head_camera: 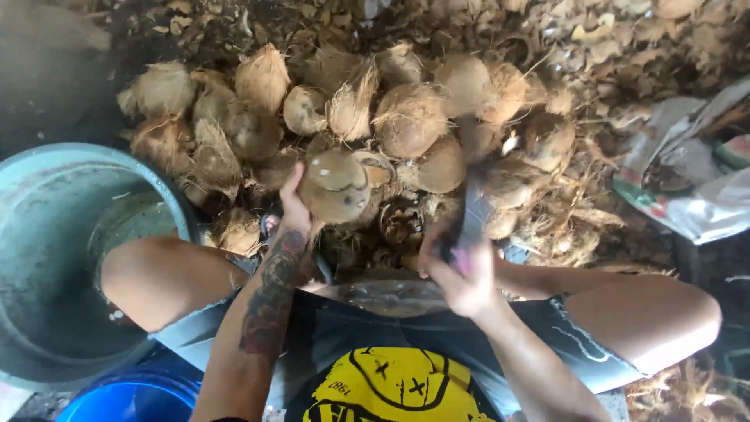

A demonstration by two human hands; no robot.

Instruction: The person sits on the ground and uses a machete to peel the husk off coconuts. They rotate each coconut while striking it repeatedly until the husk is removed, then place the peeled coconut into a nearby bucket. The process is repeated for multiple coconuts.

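Observation:
My left hand (294, 209) grips a brown husked coconut (336, 185) from its left side, holding it up in front of me above my lap. My right hand (461, 270) is closed around the handle of a long dark blade (473, 184), which is blurred and points away from me, just right of the held coconut. A pile of several fibrous coconuts (406, 117) lies on the ground beyond both hands. A metal bowl (391, 295) rests between my knees, below the held coconut.
A large grey-green tub (47, 234) stands at my left, with a blue bucket (133, 398) near the lower left. Husk scraps (625, 39) cover the ground behind the pile. A crumpled plastic sack (695, 187) lies at right.

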